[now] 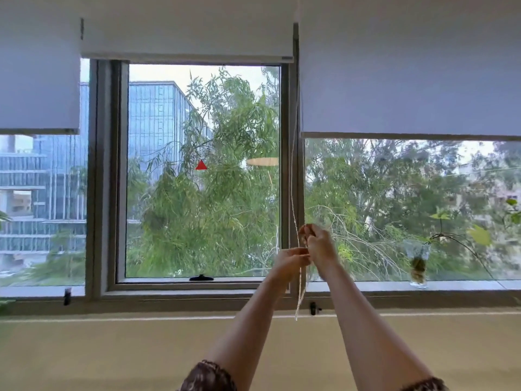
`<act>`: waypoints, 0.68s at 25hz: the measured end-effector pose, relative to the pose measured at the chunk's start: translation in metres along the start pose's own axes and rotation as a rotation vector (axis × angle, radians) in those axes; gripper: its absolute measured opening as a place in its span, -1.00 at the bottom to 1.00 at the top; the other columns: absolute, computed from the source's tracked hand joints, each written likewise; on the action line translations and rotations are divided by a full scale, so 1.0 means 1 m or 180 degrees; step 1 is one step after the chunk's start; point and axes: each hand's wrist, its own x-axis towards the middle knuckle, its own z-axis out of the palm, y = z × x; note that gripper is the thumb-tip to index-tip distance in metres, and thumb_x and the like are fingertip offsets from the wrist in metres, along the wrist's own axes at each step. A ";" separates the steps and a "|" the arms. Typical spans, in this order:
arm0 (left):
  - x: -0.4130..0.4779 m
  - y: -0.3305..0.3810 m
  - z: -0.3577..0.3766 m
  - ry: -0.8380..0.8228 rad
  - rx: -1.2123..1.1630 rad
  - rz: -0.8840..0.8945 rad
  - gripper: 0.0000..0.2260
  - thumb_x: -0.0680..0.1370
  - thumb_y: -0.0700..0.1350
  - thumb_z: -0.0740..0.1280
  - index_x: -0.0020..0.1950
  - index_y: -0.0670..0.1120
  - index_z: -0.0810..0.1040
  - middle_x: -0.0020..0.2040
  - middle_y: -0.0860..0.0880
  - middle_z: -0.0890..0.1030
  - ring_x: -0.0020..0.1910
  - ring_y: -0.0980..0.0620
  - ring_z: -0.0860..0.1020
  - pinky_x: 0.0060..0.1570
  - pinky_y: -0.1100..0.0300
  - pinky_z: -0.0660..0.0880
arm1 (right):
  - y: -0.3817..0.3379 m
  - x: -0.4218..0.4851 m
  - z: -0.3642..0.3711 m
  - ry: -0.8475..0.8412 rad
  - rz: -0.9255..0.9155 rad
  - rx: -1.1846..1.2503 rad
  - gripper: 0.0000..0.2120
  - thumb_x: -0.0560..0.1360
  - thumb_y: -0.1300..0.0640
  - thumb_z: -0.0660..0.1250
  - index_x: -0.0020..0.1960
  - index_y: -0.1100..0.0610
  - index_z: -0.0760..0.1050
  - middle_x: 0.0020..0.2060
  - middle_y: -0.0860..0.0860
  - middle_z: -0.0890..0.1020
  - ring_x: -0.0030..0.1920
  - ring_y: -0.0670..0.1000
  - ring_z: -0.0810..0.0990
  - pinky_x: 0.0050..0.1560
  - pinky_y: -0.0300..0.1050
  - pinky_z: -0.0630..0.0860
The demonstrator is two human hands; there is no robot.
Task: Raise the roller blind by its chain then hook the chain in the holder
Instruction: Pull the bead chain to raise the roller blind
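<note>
- Gripping the chain (293, 193) with both hands, centre-right of frame: right grip (318, 244) has its fingers curled round it, and left grip (291, 259) pinches it just below and to the left. Fingers are blurred.
- Chain runs up along the window frame between the middle and right blinds. Its loop hangs below the hands and ends near the sill.
- Holder (313, 308): small black clip on the sill, just right of the loop's bottom, chain apart from it.
- Middle roller blind (186, 38), upper centre, sits highest. Right blind (408, 80) and left blind (36, 80) hang lower.
- Glass jar (418, 266) with a plant cutting stands on the sill, lower right.
</note>
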 end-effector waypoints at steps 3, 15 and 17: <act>0.021 0.017 -0.009 0.0399 -0.0544 0.0012 -0.76 0.48 -0.25 0.26 0.08 -0.22 0.63 -0.04 -0.20 0.68 -0.12 0.00 0.61 -0.09 0.15 0.56 | 0.024 -0.007 0.006 0.0011 -0.0037 -0.0037 -0.80 0.51 0.17 0.17 -0.09 0.06 0.57 -0.24 0.08 0.62 -0.22 0.06 0.58 -0.17 -0.06 0.56; 0.056 0.054 -0.003 0.1540 -0.0680 0.0229 -0.86 0.48 -0.31 0.37 -0.11 -0.12 0.69 -0.27 -0.06 0.68 -0.39 0.07 0.57 -0.59 0.39 0.37 | 0.070 -0.034 0.014 -0.0980 0.0357 -0.0322 -0.60 0.57 0.32 0.15 -0.38 0.08 0.52 -0.53 -0.02 0.42 -0.53 -0.14 0.34 -0.44 -0.26 0.24; 0.055 0.039 -0.001 0.1498 -0.0510 0.0271 -0.74 0.45 -0.34 0.37 -0.24 0.01 0.70 -0.25 -0.07 0.71 -0.28 -0.11 0.67 -0.46 0.29 0.45 | 0.065 -0.040 0.005 -0.1114 0.0514 -0.0417 -0.68 0.58 0.32 0.14 -0.28 0.14 0.52 -0.45 0.07 0.53 -0.56 -0.17 0.43 -0.47 -0.31 0.32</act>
